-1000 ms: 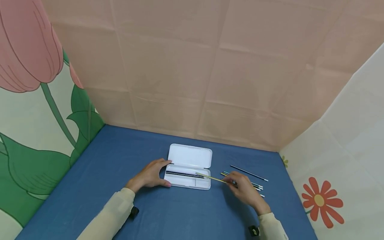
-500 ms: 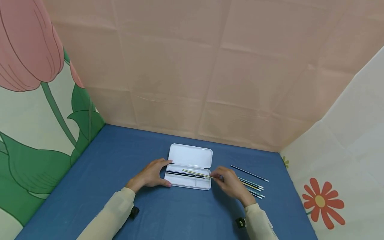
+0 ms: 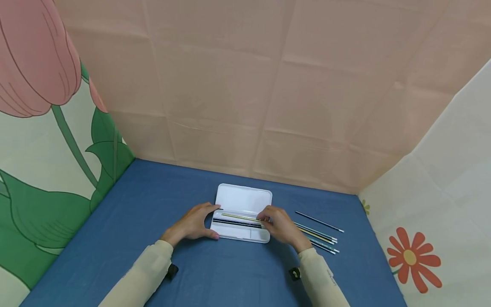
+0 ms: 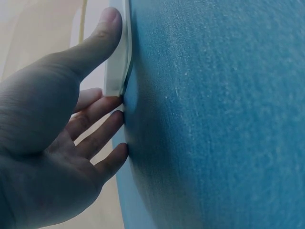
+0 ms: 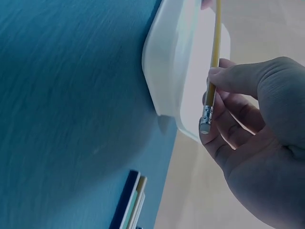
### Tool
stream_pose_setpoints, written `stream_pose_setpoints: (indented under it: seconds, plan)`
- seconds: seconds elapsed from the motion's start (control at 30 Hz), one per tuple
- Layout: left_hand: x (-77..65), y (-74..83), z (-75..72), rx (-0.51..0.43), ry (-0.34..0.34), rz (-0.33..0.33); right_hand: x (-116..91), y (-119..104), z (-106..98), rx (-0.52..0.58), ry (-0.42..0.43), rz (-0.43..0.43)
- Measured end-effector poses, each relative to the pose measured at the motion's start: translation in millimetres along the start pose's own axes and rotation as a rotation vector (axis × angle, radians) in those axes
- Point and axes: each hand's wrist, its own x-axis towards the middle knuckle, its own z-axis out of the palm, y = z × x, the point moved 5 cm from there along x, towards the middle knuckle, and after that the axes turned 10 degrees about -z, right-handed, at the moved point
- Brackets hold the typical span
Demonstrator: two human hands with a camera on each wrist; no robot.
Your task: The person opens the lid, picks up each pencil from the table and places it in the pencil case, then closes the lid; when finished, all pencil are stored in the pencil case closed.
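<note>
An open white pencil case [image 3: 229, 231] lies on the table, its lid [image 3: 243, 198] folded back. My left hand [image 3: 194, 222] holds the case's left end, thumb at the front corner and fingers around the end, as the left wrist view [image 4: 114, 78] also shows. Between thumb and fingers, my right hand [image 3: 281, 226] pinches a yellow pencil [image 5: 215, 47] near its eraser end. The pencil's far part reaches over the tray, behind several dark pencils [image 3: 232, 222] lying lengthwise inside. In the right wrist view, the metal ferrule and pale eraser [image 5: 205, 128] stick out below the thumb.
Several pencils [image 3: 322, 236] lie in a loose bunch on the blue tablecloth [image 3: 215, 273], right of the case. One dark pencil [image 3: 318, 221] lies apart behind them. A beige backdrop [image 3: 245, 106] rises behind the table, with printed cloths at both sides.
My right hand has moved left with the yellow pencil, from beside the bunch to the case's right end. The pencil now lines up along the tray. The left hand has stayed put.
</note>
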Motion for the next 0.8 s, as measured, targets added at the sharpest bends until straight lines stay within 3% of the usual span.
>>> stream_pose_setpoints:
  seconds: [0.43,0.8]
  plan:
    - [0.0,-0.8,0.6,-0.006,-0.003,-0.020,24,2,21,-0.018,-0.041,-0.005]
    - [-1.4,3.7,-1.6,-0.010,-0.004,-0.003,29,0,27,-0.035,-0.029,-0.023]
